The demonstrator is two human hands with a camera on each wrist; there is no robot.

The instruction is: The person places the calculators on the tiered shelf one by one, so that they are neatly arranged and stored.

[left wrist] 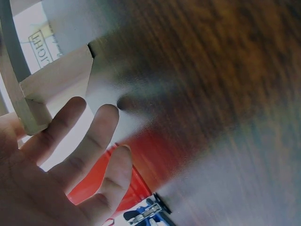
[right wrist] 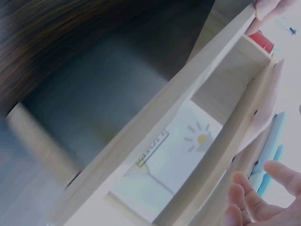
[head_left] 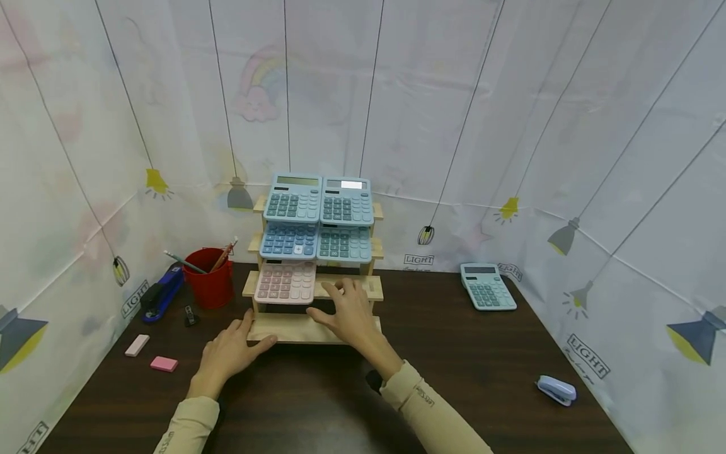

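Note:
A tiered wooden rack (head_left: 295, 328) stands against the back wall. On its top tier are two light-blue calculators (head_left: 292, 198); below them are a blue calculator (head_left: 288, 241) and another light-blue one (head_left: 344, 244). A pink calculator (head_left: 285, 282) leans on the left of the tier beneath. My left hand (head_left: 229, 350) grips the left end of the bottom board (right wrist: 207, 61) between thumb and finger, its other fingers (left wrist: 103, 122) stretched out beside the side panel. Holding nothing, my right hand (head_left: 351, 315) hovers right of the pink calculator, thumb and fingers spread apart.
To the left stand a red bucket (head_left: 208, 296) with pencils, a blue stapler (head_left: 164, 293), a small black object (head_left: 190, 315), a white eraser (head_left: 137, 345) and a pink eraser (head_left: 164, 364). A light-blue calculator (head_left: 488, 290) and a small pale stapler (head_left: 556, 390) lie at the right.

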